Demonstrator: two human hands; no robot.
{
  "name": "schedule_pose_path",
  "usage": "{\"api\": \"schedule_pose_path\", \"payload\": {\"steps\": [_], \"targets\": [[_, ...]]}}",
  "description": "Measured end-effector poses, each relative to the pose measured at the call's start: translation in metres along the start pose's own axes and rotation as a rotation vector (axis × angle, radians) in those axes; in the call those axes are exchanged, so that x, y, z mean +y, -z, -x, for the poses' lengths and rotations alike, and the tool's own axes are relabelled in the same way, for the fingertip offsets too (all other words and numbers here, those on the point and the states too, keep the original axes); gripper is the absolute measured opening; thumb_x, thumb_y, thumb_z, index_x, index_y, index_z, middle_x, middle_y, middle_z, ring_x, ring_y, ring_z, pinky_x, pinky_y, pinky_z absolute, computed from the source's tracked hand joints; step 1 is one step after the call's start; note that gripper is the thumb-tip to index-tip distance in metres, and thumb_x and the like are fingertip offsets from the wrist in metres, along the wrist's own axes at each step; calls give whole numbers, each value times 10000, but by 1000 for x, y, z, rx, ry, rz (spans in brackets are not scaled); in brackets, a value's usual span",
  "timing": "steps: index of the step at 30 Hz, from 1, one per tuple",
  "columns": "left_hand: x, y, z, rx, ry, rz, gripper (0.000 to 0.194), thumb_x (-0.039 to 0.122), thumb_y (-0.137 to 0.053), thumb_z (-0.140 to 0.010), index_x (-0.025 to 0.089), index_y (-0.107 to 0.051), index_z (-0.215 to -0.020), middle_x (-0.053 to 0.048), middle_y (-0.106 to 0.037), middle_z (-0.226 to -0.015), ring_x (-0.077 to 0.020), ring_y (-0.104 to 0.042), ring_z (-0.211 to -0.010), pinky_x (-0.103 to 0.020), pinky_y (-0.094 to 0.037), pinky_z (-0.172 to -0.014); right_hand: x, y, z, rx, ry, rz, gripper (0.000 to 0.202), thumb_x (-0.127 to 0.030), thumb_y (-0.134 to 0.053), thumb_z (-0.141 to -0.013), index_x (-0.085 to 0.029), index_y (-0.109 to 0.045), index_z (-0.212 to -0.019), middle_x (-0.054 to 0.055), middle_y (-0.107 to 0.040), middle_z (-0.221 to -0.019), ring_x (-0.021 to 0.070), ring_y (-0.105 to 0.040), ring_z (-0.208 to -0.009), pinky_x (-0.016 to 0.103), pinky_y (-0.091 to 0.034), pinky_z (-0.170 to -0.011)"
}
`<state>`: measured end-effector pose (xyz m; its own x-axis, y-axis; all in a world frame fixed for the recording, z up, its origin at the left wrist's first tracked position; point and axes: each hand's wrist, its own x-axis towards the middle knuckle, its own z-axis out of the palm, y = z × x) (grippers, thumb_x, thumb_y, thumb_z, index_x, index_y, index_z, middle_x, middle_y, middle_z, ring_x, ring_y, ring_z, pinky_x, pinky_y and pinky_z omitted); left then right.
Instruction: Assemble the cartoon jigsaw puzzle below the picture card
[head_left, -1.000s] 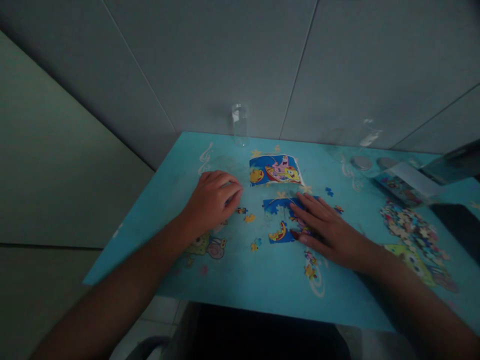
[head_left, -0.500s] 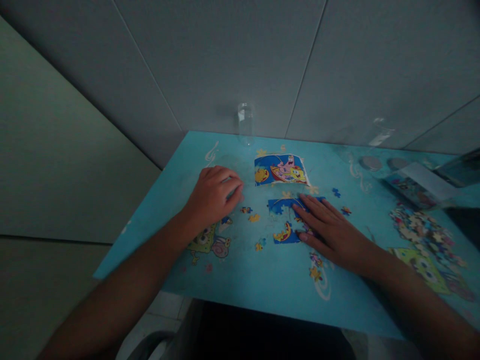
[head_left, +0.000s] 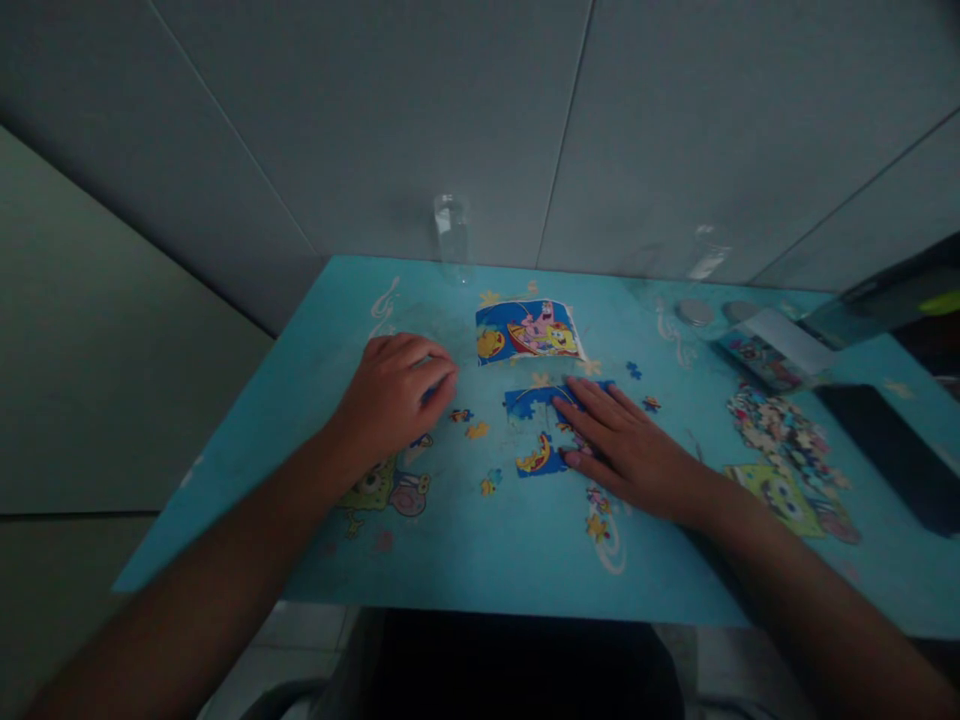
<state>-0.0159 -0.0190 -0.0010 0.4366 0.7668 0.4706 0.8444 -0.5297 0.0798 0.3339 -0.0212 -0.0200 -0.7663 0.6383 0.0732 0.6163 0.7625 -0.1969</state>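
Observation:
My left hand is closed over the table left of the loose pieces, thumb against the curled fingers. A bit of blue, apparently a puzzle piece, shows between thumb and forefinger. My right hand lies flat, fingers spread, on the right part of a partly joined jigsaw puzzle, hiding some of it. Above the puzzle is a picture card with cartoon figures in a boat. Loose pieces lie between the hands, among them a yellow piece and a yellow-blue piece.
A heap of puzzle pieces lies at the right, beside a dark flat object. Behind it are a clear box and grey round lids. A clear jar stands by the wall. The table is printed with cartoons.
The view has swung to the right, showing more of the dark flat object. A bit of blue now shows in my left hand. My right hand stays flat on the puzzle.

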Motion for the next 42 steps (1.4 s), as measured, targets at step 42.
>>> {"api": "schedule_pose_path", "payload": {"steps": [42], "targets": [[2,-8,2,-65,-21,42,146,260,-563,-979,225,-704,-990,-46,-712,-1070,-236,-628,-1013,-447,-452,-953,-21,56,21,-246,120,-373,255,-391,-702,-938,-321,-716,-1182,44,-654,-1334,274,-538,-1332,483,-383,-1131]]}}
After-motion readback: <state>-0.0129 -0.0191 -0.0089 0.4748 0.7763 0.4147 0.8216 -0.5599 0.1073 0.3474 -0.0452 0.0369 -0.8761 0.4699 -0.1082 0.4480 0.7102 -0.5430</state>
